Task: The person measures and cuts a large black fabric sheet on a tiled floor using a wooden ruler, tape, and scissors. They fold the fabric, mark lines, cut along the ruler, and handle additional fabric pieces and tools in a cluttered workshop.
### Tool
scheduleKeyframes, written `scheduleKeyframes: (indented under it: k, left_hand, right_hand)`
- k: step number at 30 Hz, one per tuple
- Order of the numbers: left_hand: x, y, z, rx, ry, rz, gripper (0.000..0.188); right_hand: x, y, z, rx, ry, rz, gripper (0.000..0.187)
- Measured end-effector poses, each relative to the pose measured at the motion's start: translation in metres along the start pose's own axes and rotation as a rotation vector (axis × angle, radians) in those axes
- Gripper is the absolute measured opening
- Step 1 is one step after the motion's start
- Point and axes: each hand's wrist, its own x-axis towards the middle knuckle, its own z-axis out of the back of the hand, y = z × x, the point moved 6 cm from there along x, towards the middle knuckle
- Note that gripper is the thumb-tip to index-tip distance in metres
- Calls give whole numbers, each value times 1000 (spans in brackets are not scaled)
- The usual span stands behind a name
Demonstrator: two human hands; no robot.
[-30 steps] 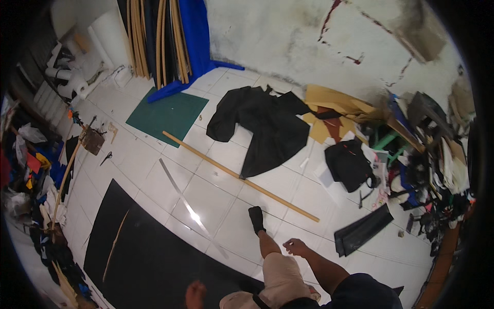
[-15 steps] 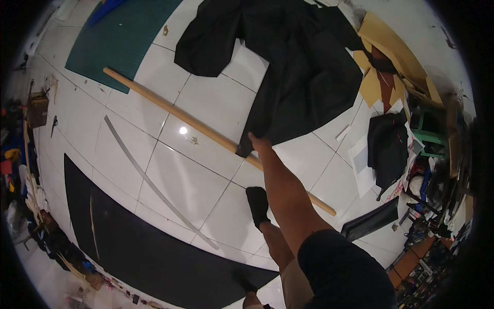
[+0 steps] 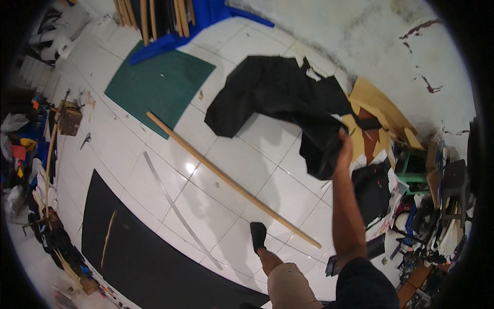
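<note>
My right hand (image 3: 346, 149) is closed on the edge of a large piece of black fabric (image 3: 272, 85), its thumb on top. The fabric lies crumpled and folded across the white tiles, its near right part lifted toward my hand. A long wooden pole (image 3: 231, 181) lies slantwise on the floor, apart from the fabric. Left of the pole lies a thin grey straight strip (image 3: 177, 206), like a ruler. My left hand is out of the picture.
A green mat (image 3: 154, 87) lies beyond the pole's far end, partly under blue sheeting (image 3: 206, 20). A large black sheet (image 3: 154, 257) covers the near left floor. Yellow-brown paper (image 3: 381, 103) and a green stool (image 3: 411, 177) stand right. Scissors (image 3: 86, 140) lie at left.
My right hand has moved right and away from the pole, pulling the fabric's near edge with it. The fabric no longer lies over the pole. The view has shifted, showing more of the far wall.
</note>
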Motion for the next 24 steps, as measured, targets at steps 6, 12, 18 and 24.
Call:
scheduleKeyframes:
  k: [6, 12, 18, 24]
  left_hand:
    - [18, -91, -21, 506, 27, -190, 40]
    - [-57, -257, -74, 250, -141, -768, 37]
    - [-275, -445, -143, 329, 124, -1373, 49]
    - [-523, -426, -168, 155, 114, -1996, 117]
  right_hand:
    - [-5, 284, -146, 71, 405, 224, 30]
    - [-123, 468, -286, 358, 676, 491, 35]
    - [-347, 587, -392, 514, 1223, 639, 36]
    - [-517, 680, -383, 442, 1215, 1032, 52]
